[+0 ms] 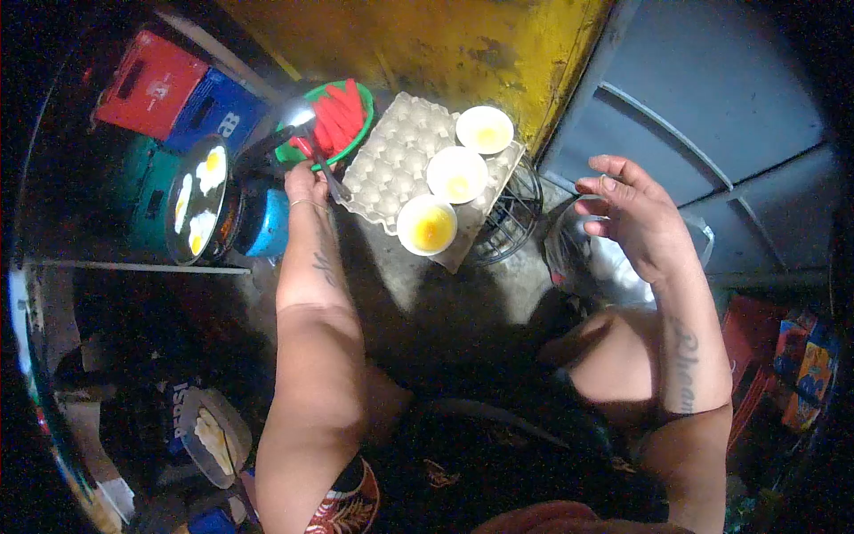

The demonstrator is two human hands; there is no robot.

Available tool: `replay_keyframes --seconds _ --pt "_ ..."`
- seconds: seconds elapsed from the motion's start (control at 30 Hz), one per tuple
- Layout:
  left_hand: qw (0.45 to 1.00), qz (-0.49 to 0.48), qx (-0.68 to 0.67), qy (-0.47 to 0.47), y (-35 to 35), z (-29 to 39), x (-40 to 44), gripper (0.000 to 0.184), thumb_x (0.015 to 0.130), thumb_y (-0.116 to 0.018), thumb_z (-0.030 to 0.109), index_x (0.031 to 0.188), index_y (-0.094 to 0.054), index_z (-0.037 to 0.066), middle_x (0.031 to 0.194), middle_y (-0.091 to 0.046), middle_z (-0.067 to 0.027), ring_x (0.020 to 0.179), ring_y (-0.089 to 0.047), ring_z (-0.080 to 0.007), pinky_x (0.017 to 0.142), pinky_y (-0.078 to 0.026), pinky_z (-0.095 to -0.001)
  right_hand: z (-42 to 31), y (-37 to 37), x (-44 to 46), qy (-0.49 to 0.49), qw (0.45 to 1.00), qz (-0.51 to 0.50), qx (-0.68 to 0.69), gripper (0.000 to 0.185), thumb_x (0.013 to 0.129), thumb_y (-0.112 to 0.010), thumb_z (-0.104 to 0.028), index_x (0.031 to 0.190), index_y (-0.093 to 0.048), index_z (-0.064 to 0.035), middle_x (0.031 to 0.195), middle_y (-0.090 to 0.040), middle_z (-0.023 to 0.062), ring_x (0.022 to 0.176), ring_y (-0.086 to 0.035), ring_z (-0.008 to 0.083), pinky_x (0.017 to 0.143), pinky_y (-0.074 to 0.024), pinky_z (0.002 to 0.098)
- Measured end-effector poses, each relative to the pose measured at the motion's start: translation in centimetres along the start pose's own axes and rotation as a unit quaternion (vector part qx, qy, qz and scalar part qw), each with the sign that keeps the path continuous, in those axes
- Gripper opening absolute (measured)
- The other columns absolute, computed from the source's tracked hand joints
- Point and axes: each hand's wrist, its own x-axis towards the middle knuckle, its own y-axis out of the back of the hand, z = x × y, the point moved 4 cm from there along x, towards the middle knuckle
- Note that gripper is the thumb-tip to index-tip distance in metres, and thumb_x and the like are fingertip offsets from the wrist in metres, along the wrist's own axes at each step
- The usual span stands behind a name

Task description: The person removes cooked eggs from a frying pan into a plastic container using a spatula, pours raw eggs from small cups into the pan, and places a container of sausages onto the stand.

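Note:
My left hand (307,184) reaches to the near edge of a green bowl (367,133) that holds several red sausages (338,120). Its fingers are closed near a utensil handle, but what they grip is too small to make out. A metal spoon-like utensil (301,117) lies over the bowl. My right hand (623,198) is raised on the right with fingers apart, holding nothing. Between the hands an egg tray (391,160) bears three white bowls (428,225) with egg in them.
At the left, a black pan (197,233) holds several frying eggs (212,171) beside a blue container (267,222). Red (151,87) and blue (212,111) crates stand behind. Another container with food (213,440) is low at left. A plastic bag (614,267) lies below my right hand.

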Motion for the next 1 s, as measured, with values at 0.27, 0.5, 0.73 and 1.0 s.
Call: replay_keyframes --seconds 0.27,0.5,0.73,1.0 --pt "0.991 -0.039 -0.107 0.063 0.5 -1.4 -1.2 0.02 0.093 -0.051 0.001 0.111 -0.044 -0.002 0.091 -0.054 -0.0149 0.06 -0.059 -0.0284 0.045 -0.054 -0.0384 -0.4 -1.3 0.6 0.006 1.0 -0.011 0.0 0.042 0.09 -0.064 -0.024 0.123 -0.049 -0.0041 0.104 -0.061 0.009 0.087 -0.062 0.0185 0.068 -0.0509 0.0257" --pt "0.996 -0.034 -0.067 0.048 1.7 0.2 -4.5 0.031 0.098 -0.048 0.01 0.12 -0.038 -0.009 0.106 -0.054 -0.0227 0.072 -0.066 -0.0422 0.057 -0.062 -0.0452 -0.8 -2.7 0.4 0.038 0.998 -0.059 -0.001 0.041 0.09 -0.064 -0.026 0.122 -0.05 -0.0039 0.103 -0.062 0.0079 0.086 -0.062 0.017 0.066 -0.051 0.0246" --pt "0.997 -0.015 0.045 0.061 3.0 2.3 -11.4 0.018 0.094 -0.052 0.012 0.101 -0.048 -0.004 0.084 -0.054 -0.0158 0.06 -0.059 -0.0284 0.047 -0.055 -0.0399 -0.7 -3.2 0.0 0.085 0.994 -0.064 0.022 0.029 0.09 -0.064 -0.024 0.111 -0.057 -0.0051 0.095 -0.063 0.0035 0.08 -0.061 0.0137 0.063 -0.0503 0.0235" --pt "0.946 -0.192 0.255 0.054 -0.9 7.6 -29.0 0.026 0.092 -0.057 0.016 0.115 -0.055 0.005 0.103 -0.058 -0.0067 0.086 -0.059 -0.0215 0.068 -0.054 -0.0357 1.0 -4.9 0.8 0.09 0.993 -0.043 -0.066 0.012 0.091 -0.063 -0.021 0.093 -0.062 -0.0093 0.088 -0.064 0.0002 0.077 -0.06 0.0108 0.066 -0.0482 0.0247"
